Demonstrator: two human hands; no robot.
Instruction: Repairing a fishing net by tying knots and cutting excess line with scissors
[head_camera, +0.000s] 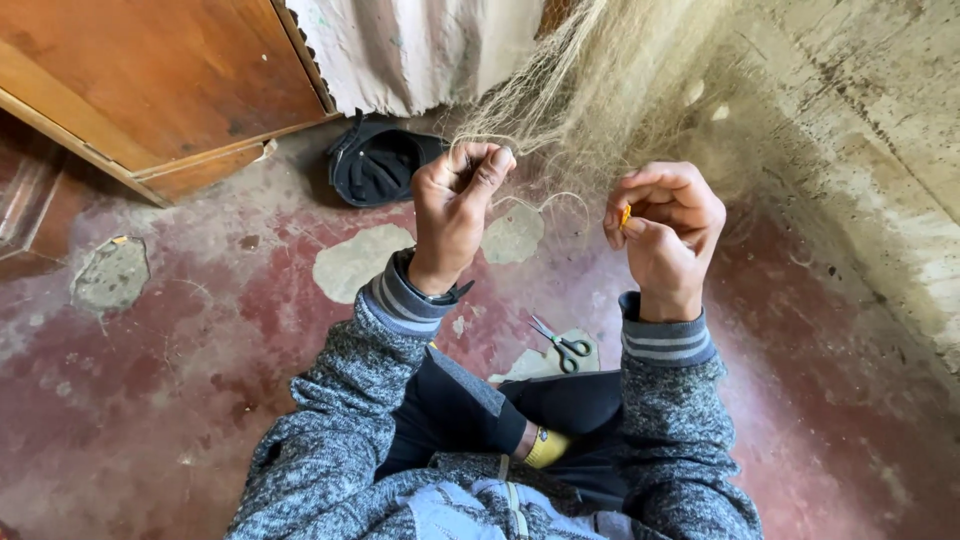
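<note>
**Head view: fine net pinched in one hand, small orange tool in the other**

Head camera looks down on a person seated on a worn red floor, both forearms raised in grey knit sleeves. The left hand is closed, thumb and fingers pinching a bunch of pale fishing net where it comes down from above. The right hand is curled shut on a small orange netting tool, only its tip showing between the fingers. A thin loop of line hangs slack between the two hands.

The net runs long from the upper middle of the frame down toward the hands, fanning out against the concrete wall. The orange tool seems to stand roughly upright, though too little of it shows to be sure.

As a judgement, the slack loop could snag on a finger or tangle with neighbouring meshes, since the strands are very fine and crowded. A loosened pinch could let the bunch slide free.

Scissors lie on the floor near the knees; a dark cap sits beside a wooden cabinet.
</note>
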